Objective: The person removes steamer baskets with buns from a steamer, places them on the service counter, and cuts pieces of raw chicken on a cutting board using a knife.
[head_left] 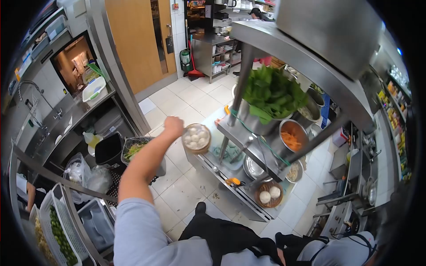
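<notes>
In the left of the frame, below the sink [37, 137], a dark bin [110, 150] stands beside another bin [160, 167] holding green scraps.

Left of centre, the left hand [174, 127] is curled closed at the near-left rim of a round steamer basket [196, 148], apparently pinching it; the fingertips are hidden, so the exact grip cannot be told. The right hand cannot be made out, so its state cannot be told.

The basket is at the centre of the frame, by the left corner of the metal surface [242, 197], partly against the floor tiles. With a one-sided hold like this, the wrist is best kept firm and the rim level, since the round pieces could roll or slide; slow, smooth motion and fingers kept out of the filling would suit. A palm underneath would steady it more.

The basket looks pale tan and shallow, filled with several whitish, rounded pieces [195, 136] set close together, slightly blurred. Right of it, lower right of centre, a darker woven basket [268, 201] bears two larger white buns [270, 194], below a pot [293, 134] of orange strips.
</notes>
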{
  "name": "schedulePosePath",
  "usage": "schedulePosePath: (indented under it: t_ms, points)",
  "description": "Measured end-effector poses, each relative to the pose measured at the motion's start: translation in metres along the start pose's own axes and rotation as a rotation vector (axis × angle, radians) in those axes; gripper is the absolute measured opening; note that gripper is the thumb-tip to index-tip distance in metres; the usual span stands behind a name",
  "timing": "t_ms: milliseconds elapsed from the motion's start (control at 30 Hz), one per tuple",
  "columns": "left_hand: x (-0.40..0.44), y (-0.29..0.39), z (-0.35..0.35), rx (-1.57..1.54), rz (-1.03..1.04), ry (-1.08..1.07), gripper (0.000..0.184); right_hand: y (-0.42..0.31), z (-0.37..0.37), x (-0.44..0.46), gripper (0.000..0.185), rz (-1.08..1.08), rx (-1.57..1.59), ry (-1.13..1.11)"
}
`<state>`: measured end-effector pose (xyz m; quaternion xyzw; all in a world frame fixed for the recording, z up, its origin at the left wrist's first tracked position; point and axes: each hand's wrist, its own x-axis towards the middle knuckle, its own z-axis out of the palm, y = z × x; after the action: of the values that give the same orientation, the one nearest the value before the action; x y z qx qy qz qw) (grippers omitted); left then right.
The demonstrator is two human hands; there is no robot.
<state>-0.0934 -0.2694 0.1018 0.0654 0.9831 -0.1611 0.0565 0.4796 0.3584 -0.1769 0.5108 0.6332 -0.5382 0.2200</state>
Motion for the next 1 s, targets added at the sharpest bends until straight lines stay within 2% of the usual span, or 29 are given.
schedulePosePath:
  t_ms: [133,200,267,333,400,433,467,533,567,633,700,733,767,800,867,900,967,1000]
  points:
    - [0.089,0.043,0.037,-0.084,-0.005,-0.001,0.029,-0.060,0.037,-0.013,0.014,-0.045,0.089,0.047]
    - [0.100,0.057,0.040,-0.122,0.004,-0.039,0.030,-0.062,0.049,-0.016,0.013,-0.025,0.138,0.077]
    - [0.098,0.053,0.035,-0.150,0.052,-0.079,0.034,-0.042,0.055,0.001,0.014,0.090,0.129,0.062]
    - [0.075,0.028,0.022,-0.310,0.046,-0.051,0.048,-0.020,0.061,-0.013,0.020,0.144,0.088,0.066]
    - [0.034,-0.003,0.004,-0.464,-0.063,-0.075,0.072,0.008,0.067,-0.027,0.022,0.252,0.179,0.069]
    - [0.032,-0.028,0.032,-0.571,-0.034,-0.142,0.082,0.027,0.069,-0.027,0.021,0.303,0.187,0.056]
    - [0.010,-0.046,0.042,-0.758,0.036,-0.145,0.075,0.057,0.068,-0.016,0.020,0.325,0.325,0.033]
    - [-0.066,-0.048,0.016,-1.286,0.023,-0.230,0.041,0.062,0.073,-0.023,0.019,0.374,0.406,0.024]
    - [-0.090,-0.046,0.019,-1.286,0.096,-0.147,0.032,0.064,0.076,-0.013,0.017,0.356,0.450,0.022]
    - [-0.134,-0.019,-0.007,-1.422,0.277,-0.049,0.025,0.068,0.072,0.035,0.015,0.258,0.462,-0.016]
    - [-0.167,0.032,-0.045,-1.460,0.406,0.078,0.028,0.040,0.065,0.054,0.013,0.141,0.433,-0.005]
    - [-0.189,0.062,-0.102,-1.319,0.547,0.121,0.027,0.008,0.066,0.054,0.013,0.106,0.430,0.039]
    - [-0.189,0.084,-0.105,-1.105,0.706,0.215,0.026,-0.028,0.067,0.040,0.013,0.049,0.381,0.110]
    - [-0.207,0.118,-0.134,-0.966,0.728,0.279,0.022,-0.059,0.065,0.028,0.013,-0.011,0.330,0.177]
    - [-0.220,0.173,-0.144,-0.919,1.014,0.463,0.019,-0.091,0.054,0.027,0.015,-0.108,0.311,0.184]
    - [-0.229,0.195,-0.152,-0.748,1.094,0.523,0.016,-0.100,0.049,0.028,0.015,-0.114,0.306,0.170]
    - [-0.240,0.237,-0.162,-0.660,1.243,0.717,0.011,-0.111,0.043,0.026,0.017,-0.172,0.347,0.178]
    - [-0.239,0.255,-0.163,-0.651,1.233,0.713,0.011,-0.111,0.042,0.024,0.017,-0.174,0.342,0.165]
